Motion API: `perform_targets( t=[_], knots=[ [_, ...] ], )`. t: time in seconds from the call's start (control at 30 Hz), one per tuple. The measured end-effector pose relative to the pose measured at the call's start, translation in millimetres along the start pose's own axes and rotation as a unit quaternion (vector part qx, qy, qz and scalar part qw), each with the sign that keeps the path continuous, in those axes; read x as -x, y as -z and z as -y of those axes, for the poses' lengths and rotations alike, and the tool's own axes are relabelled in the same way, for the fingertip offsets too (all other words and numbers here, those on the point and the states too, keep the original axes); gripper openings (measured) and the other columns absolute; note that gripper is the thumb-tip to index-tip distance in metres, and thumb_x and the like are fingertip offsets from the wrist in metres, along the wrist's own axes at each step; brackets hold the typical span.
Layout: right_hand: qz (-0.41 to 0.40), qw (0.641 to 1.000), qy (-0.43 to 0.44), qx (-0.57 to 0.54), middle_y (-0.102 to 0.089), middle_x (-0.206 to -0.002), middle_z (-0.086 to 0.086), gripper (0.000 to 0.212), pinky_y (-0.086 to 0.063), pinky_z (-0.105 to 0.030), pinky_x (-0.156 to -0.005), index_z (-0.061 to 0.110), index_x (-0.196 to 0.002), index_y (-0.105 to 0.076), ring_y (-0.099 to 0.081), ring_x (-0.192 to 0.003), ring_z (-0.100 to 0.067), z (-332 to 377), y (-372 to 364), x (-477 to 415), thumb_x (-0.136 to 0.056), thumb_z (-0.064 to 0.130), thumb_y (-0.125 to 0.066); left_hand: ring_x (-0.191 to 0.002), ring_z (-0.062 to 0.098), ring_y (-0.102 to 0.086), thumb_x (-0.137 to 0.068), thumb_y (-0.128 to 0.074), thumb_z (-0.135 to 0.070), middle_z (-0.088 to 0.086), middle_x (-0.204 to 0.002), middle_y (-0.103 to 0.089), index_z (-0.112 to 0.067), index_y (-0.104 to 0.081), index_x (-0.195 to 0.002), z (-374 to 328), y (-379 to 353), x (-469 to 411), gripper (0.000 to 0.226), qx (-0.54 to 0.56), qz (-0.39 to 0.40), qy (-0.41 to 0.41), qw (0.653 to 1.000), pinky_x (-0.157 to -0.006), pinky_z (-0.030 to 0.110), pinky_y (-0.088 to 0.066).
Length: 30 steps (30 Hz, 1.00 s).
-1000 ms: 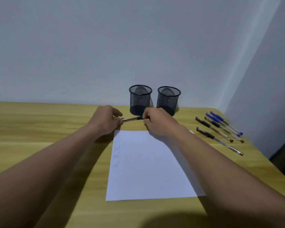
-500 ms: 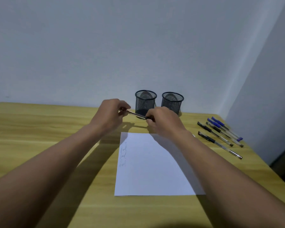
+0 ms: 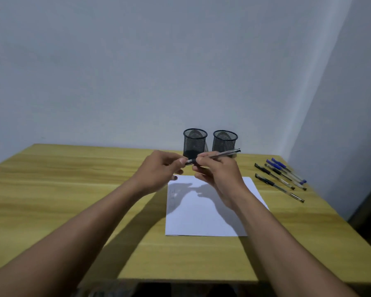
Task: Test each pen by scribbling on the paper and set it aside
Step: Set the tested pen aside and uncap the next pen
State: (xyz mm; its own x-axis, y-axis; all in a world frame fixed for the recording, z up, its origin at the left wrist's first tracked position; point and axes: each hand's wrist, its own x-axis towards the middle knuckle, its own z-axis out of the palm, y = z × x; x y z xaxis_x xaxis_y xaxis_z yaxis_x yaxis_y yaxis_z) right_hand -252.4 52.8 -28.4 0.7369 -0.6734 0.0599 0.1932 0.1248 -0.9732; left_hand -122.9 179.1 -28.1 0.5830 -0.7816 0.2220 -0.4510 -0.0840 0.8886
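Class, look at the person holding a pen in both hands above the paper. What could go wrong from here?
1. The left hand pinches the held pen's tip end while the right hand grips the barrel; a pulled-off cap could slip and drop.
2. An uncapped tip may ink the fingers.
3. The five pens lie loose near the table's right edge and may roll off.

Mostly wood grain, black mesh and clear plastic here.
The bench (image 3: 73, 189) looks like light wood laminate, smooth with a soft sheen. Paper (image 3: 201, 213) is plain matt white. Both pen cups (image 3: 195, 144) are black wire mesh, looks like metal, matt. The pen (image 3: 221, 154) in hand has a clear glossy plastic barrel, same as the spare pens (image 3: 278, 185), which have dark rubbery-looking sleeves.
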Motion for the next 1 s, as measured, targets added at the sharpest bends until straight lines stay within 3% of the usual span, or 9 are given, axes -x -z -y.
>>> perform_targets(
  t=[0.13,0.33,0.47,0.67,1.0],
  knots=[
    [0.020,0.996,-0.049,-0.075,-0.075,-0.082,-0.009,0.008,-0.063,-0.029,-0.078,0.005,-0.096,-0.071,-0.073,-0.080,-0.021,-4.2,-3.5,9.1,-0.092,0.000,-0.067,-0.080,0.014,-0.070,-0.090,-0.069,-0.007,0.011,-0.092,-0.075,-0.004,-0.076,-0.101,-4.1,-2.4,7.0,0.014,0.122,-0.027,0.018,0.992,-0.076,0.025,-0.059],
    [0.028,0.996,-0.033,-0.081,-0.075,-0.077,-0.007,0.003,-0.063,-0.025,-0.077,0.002,-0.094,-0.072,-0.072,-0.075,-0.017,-2.7,-12.9,4.4,-0.092,0.003,-0.071,-0.078,0.019,-0.069,-0.085,-0.072,0.001,0.015,-0.086,-0.073,0.001,-0.075,-0.100,-10.1,7.1,5.7,0.015,0.107,-0.070,0.017,0.992,-0.077,0.024,-0.060],
    [0.025,0.997,-0.010,-0.070,-0.074,-0.074,-0.009,0.002,-0.063,-0.024,-0.076,-0.001,-0.091,-0.073,-0.072,-0.070,-0.017,-0.5,-15.4,-1.4,-0.090,0.000,-0.072,-0.074,0.016,-0.068,-0.086,-0.071,0.001,0.011,-0.079,-0.073,-0.006,-0.076,-0.093,-12.1,11.0,2.8,0.011,0.092,-0.079,0.002,0.993,-0.075,0.022,-0.059],
    [0.005,0.999,0.034,-0.031,-0.073,-0.069,-0.010,0.003,-0.063,-0.024,-0.071,-0.004,-0.086,-0.073,-0.072,-0.063,-0.017,-10.0,-18.7,-5.5,-0.088,-0.003,-0.073,-0.071,0.017,-0.065,-0.088,-0.068,0.003,0.016,-0.080,-0.068,-0.002,-0.074,-0.087,-7.1,11.8,0.4,0.008,0.117,-0.067,0.068,0.989,-0.071,0.021,-0.059],
    [-0.006,0.999,0.041,-0.027,-0.073,-0.074,-0.016,0.007,-0.063,-0.025,-0.069,-0.003,-0.081,-0.073,-0.072,-0.064,-0.020,-21.3,-25.4,-16.3,-0.087,-0.003,-0.073,-0.069,0.015,-0.064,-0.089,-0.068,0.001,0.014,-0.078,-0.069,0.003,-0.075,-0.091,-1.6,20.7,-7.4,0.008,0.084,-0.062,0.091,0.990,-0.069,0.020,-0.059]
  ],
)
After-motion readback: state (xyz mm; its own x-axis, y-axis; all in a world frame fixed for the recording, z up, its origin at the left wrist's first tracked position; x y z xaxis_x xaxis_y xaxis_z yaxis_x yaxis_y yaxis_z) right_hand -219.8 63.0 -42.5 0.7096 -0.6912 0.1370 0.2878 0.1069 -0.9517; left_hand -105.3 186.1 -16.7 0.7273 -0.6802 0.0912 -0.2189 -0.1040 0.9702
